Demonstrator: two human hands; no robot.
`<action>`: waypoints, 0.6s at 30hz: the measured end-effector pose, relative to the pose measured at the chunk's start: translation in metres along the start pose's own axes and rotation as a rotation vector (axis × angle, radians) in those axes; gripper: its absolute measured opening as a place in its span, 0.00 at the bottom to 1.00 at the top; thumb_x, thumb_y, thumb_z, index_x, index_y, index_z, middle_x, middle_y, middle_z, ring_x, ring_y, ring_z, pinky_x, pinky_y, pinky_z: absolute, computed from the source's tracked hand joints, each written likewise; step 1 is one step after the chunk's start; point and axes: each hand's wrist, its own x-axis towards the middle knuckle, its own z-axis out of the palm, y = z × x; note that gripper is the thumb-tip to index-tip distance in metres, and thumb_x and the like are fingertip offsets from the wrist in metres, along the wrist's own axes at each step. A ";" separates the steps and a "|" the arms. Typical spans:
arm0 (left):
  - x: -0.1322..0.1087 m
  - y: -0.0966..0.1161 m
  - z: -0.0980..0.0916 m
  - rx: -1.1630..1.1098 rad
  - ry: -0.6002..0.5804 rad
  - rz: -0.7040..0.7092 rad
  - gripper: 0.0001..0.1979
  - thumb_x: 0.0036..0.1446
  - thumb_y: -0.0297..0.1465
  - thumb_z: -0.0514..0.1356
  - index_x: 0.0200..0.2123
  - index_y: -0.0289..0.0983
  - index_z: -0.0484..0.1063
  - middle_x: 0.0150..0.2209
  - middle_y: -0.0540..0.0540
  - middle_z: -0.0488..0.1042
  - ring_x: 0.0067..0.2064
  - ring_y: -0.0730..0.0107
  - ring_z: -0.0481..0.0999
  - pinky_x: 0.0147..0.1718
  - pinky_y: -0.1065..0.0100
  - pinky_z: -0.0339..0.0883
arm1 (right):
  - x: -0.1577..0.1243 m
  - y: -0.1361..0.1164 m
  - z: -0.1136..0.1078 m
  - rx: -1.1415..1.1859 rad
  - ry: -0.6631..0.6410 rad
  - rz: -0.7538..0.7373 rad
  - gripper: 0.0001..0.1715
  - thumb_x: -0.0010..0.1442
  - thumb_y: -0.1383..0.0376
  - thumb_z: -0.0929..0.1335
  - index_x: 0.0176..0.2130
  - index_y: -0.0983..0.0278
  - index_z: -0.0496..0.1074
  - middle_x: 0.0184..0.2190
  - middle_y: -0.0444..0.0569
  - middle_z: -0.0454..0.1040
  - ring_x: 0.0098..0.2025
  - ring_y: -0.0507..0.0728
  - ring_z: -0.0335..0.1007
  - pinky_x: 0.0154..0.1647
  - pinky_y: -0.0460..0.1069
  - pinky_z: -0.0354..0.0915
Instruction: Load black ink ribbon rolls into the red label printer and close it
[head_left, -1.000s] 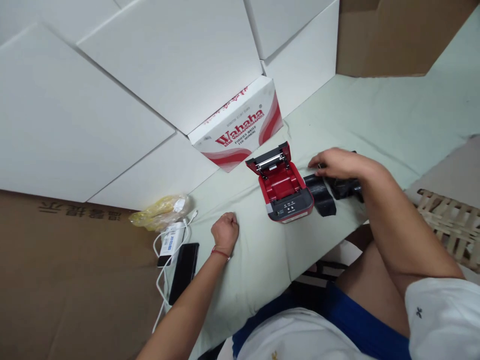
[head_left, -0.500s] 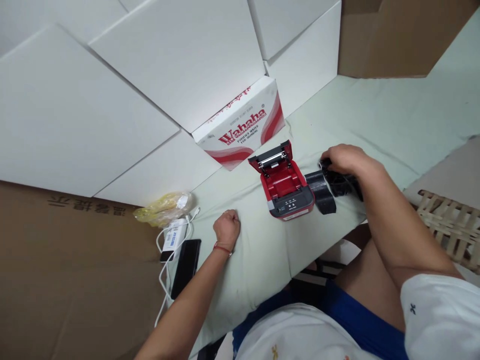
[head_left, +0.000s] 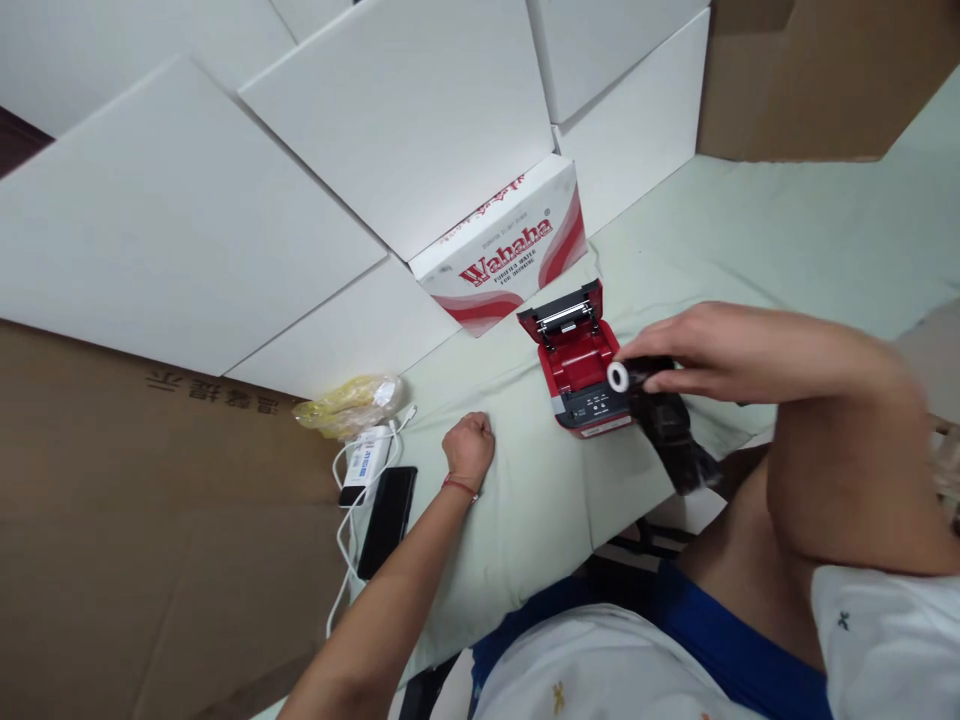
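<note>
A red and black portable receipt printer (head_left: 574, 365) sits on the cloth with its lid standing open and its red paper compartment showing. My right hand (head_left: 720, 350) is shut on a small dark roll with a white core (head_left: 628, 377), holding it just above the printer's right side. Below the hand lies loose black wrapping (head_left: 673, 435), partly hidden by the hand. My left hand (head_left: 469, 450) rests on the cloth as a closed fist, holding nothing, to the left of the printer.
A pale green cloth (head_left: 517, 520) covers the table. Behind the printer stands a white Wahaha carton (head_left: 499, 245). To the left lie a black phone (head_left: 387, 522), a white charger (head_left: 366, 465) with cable, and a yellow plastic bag (head_left: 349, 405). Cardboard (head_left: 150, 520) lies beyond the table's left edge.
My right hand has lifted the roll out of the black wrapping and moved it left, over the printer. The wrapping has shifted toward the table's front edge. My left hand has stayed in place.
</note>
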 end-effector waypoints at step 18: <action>0.000 0.000 0.002 -0.077 -0.012 -0.009 0.13 0.59 0.21 0.54 0.32 0.38 0.78 0.36 0.44 0.79 0.38 0.64 0.73 0.33 0.65 0.50 | 0.116 -0.029 0.068 -0.197 -0.056 0.323 0.22 0.65 0.73 0.61 0.52 0.68 0.78 0.48 0.65 0.81 0.49 0.66 0.79 0.43 0.54 0.67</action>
